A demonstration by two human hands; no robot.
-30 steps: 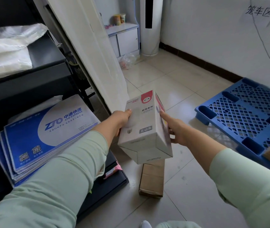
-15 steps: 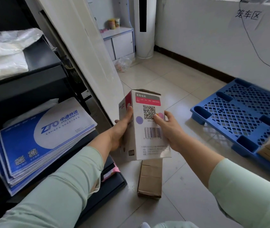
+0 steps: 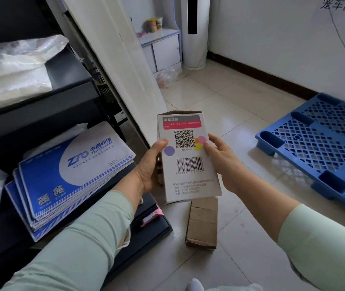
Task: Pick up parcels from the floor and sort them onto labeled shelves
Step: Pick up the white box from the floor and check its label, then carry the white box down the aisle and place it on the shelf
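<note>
We hold a white printed carton [image 3: 188,160] upright between both hands above the tiled floor [image 3: 241,114], its barcode and QR face toward us. Our left hand [image 3: 149,166] closes its grip on the left edge, thumb on the front; our right hand [image 3: 222,162] clasps the right edge. A brown cardboard parcel [image 3: 203,223] lies on the floor just below. On the black shelf [image 3: 66,106] to our left sits a stack of blue ZTO Express envelopes [image 3: 68,175]; clear plastic bags [image 3: 13,68] lie on the level above.

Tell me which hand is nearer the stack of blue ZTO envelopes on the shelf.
Left. The left hand grips the white box on the side facing the ZTO envelopes; the right hand holds the box's far side.
</note>
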